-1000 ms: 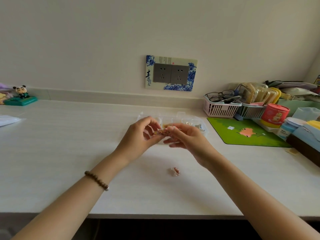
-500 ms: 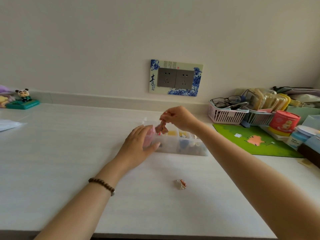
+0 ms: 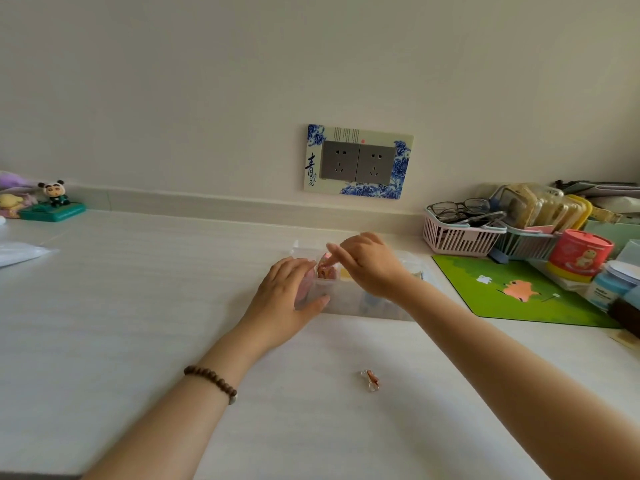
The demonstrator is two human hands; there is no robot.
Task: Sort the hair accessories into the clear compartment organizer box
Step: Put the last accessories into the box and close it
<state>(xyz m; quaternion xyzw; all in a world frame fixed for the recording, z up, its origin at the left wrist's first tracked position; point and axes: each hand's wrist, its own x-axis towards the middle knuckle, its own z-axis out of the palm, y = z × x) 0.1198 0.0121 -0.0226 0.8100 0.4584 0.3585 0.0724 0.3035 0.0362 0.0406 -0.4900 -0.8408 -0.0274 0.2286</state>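
The clear compartment organizer box (image 3: 349,303) lies on the white desk, its compartments holding small coloured items. My left hand (image 3: 284,299) rests flat against the box's left end, fingers apart. My right hand (image 3: 367,265) hovers over the box's left compartments, index finger pointing down onto a small brown-pink hair accessory (image 3: 325,271) lying in a compartment; whether the fingers still pinch it is unclear. Another small hair clip (image 3: 370,379), brown with clear loops, lies alone on the desk nearer to me.
A green mat (image 3: 512,292) lies right of the box. Behind it stand a pink basket (image 3: 457,237) with glasses, a red tub (image 3: 578,254) and other containers. A panda figurine (image 3: 55,199) sits far left, a plastic bag (image 3: 17,252) at the left edge.
My right hand lifted the brown-pink accessory away from my left hand, carried it over the box, then lowered it into a left compartment. My left hand moved to the box's left end.
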